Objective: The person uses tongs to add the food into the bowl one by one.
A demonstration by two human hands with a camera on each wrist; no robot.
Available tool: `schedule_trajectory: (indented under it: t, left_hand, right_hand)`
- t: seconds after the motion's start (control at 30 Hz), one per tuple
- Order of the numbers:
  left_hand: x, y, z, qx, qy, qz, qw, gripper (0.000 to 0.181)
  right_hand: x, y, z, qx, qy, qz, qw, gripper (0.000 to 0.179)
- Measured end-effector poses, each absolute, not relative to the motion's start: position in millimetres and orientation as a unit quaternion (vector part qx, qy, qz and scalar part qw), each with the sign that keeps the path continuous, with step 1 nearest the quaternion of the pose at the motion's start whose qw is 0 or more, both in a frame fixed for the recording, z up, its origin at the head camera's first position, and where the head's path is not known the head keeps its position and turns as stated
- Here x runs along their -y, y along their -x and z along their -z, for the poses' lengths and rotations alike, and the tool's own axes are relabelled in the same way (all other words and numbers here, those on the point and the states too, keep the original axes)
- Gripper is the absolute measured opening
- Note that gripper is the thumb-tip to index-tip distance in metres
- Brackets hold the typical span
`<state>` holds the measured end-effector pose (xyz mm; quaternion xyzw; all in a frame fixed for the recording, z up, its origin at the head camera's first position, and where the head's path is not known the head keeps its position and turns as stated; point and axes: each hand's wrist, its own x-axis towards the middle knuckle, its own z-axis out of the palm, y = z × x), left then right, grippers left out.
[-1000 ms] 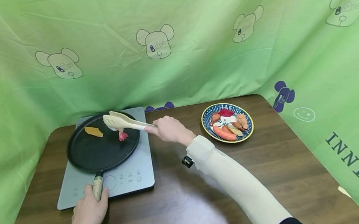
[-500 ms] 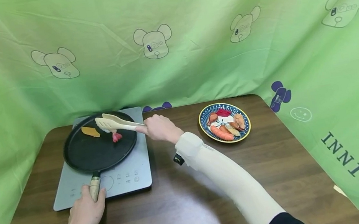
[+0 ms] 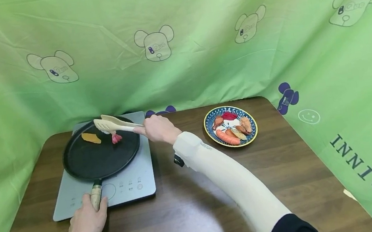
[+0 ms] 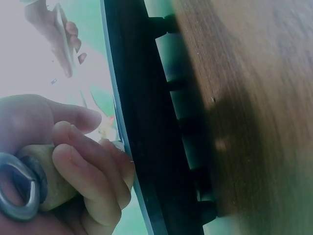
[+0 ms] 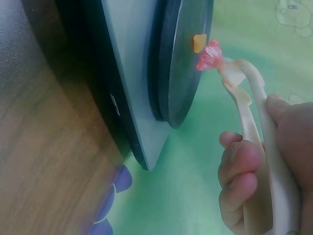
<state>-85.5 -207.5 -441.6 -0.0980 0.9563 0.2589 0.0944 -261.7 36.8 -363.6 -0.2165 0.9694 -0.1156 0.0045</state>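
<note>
My left hand [image 3: 88,221] grips the handle [image 3: 95,196] of a round black frying pan [image 3: 99,161]. In the left wrist view its fingers [image 4: 88,171] curl round the handle's end, which has a metal ring [image 4: 30,188]. My right hand [image 3: 160,128] squeezes a pair of cream tongs [image 3: 115,124]. Between the tongs' tips is a shrimp [image 5: 211,56] with a whitish body and red fanned tail, over the far part of the pan. A flat yellow-orange food piece [image 3: 91,138] lies in the pan, left of the shrimp.
The pan sits on a grey induction cooktop [image 3: 132,192] at the table's left. A blue patterned plate [image 3: 254,132] with a sausage [image 3: 227,138] and several other food pieces stands at the right on the wooden table [image 3: 187,220]. Green cloth [image 3: 200,69] hangs behind and at the sides.
The whole head view has shifted, so everything sits a little further left. The right hand has brought the tongs and shrimp slightly left towards the yellow-orange piece. The left hand keeps its grip.
</note>
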Motion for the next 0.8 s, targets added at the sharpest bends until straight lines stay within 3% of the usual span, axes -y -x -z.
schedule_trajectory:
  t: [0.8]
  left_hand:
    - [208.4,83.1,441.1,-0.955,0.100,-0.267,0.085,0.060]
  right_hand:
    - [-16.0,276.2,365.2,-0.978,0.195,0.078,0.019,0.052]
